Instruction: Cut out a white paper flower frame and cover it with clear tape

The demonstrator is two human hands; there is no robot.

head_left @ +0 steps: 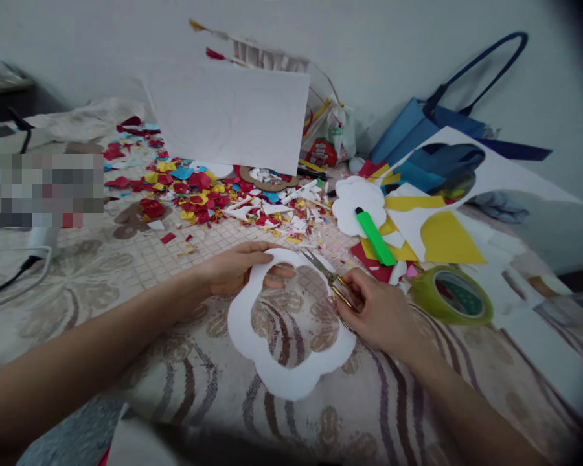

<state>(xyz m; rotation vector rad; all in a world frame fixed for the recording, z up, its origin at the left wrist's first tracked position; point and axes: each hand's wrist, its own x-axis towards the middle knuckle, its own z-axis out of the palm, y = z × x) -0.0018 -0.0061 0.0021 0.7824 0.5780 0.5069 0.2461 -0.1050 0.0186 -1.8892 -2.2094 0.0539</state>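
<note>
A white flower-shaped paper ring [291, 382] with a large opening in its middle is held up over the patterned tablecloth. My left hand [243, 265] grips its upper left edge, thumb on top and fingers showing through the opening. In my right hand [376, 307] is a pair of scissors [337, 281] with gold-coloured handles. Their blades point up and left across the ring's upper right side and look slightly apart. Whether the blades touch the paper I cannot tell.
Red, yellow, blue and white paper scraps [199, 194] cover the far table below a white sheet [233, 120]. To the right are a green marker [376, 238] on white paper flowers [352, 200], a roll of tape [451, 296], yellow paper [451, 239] and a blue bag [408, 126].
</note>
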